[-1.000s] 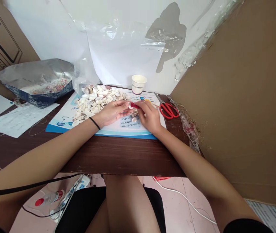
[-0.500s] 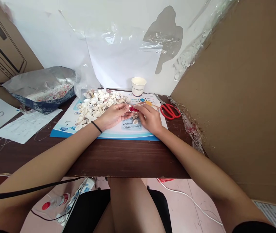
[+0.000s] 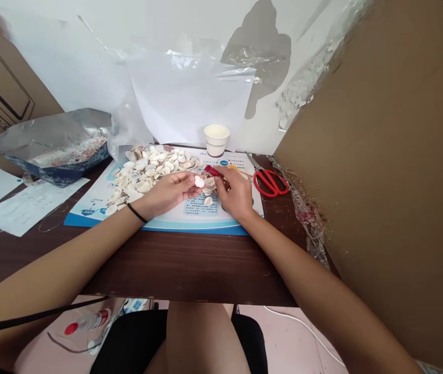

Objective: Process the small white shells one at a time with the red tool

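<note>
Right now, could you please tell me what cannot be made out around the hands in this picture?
Head view:
What the red object is: the right hand covers most of it.
Markings on the shell in the left hand: too small.
Contents of the paper cup: hidden by its wall.
Text on the printed sheet: too small to read.
Contents of the foil bag: too small to identify.
</note>
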{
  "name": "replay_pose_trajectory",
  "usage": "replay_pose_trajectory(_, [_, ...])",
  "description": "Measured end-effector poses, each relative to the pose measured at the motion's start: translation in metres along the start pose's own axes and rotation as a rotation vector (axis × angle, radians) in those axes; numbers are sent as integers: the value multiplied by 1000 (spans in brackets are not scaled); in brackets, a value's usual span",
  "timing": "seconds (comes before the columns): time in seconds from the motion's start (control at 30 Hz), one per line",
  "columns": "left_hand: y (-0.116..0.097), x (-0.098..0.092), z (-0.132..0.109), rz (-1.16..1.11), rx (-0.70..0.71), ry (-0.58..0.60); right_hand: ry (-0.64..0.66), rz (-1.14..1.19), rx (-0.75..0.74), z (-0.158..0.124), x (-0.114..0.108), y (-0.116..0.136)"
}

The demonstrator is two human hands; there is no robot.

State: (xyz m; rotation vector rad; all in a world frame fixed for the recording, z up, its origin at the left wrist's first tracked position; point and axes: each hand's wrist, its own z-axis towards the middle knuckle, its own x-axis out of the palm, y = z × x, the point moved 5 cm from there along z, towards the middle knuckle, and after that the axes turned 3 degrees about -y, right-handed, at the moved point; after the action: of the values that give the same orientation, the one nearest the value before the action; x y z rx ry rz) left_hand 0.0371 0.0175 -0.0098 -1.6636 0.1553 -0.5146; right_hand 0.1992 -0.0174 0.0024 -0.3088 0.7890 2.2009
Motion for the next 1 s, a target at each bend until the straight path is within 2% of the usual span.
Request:
replay_pose_trajectory(0.23, [2,-3,-3,62,-40,-22,63,110,-12,-3,-2,7])
replay_pose_trajectory(0.43, [5,-1,-9,143,-25,25,75,159,-63,-3,-4,12])
replay_pose_trajectory(0.57, [3,-2,-8,29,-61,45,56,115,-85,-4,-4,14])
replay_pose_trajectory(0.77, [4,-6,-2,-98,-146,-58,94,81,-149,-7,-7,20])
replay_pose_trajectory(0.9, [4,-5,0,-46,-78,-99,16,-46,-200,-9,-14,28])
replay_pose_trajectory(1.0, [4,-4,0,48,-4,-146,30,-105,-253,-11,-15,35])
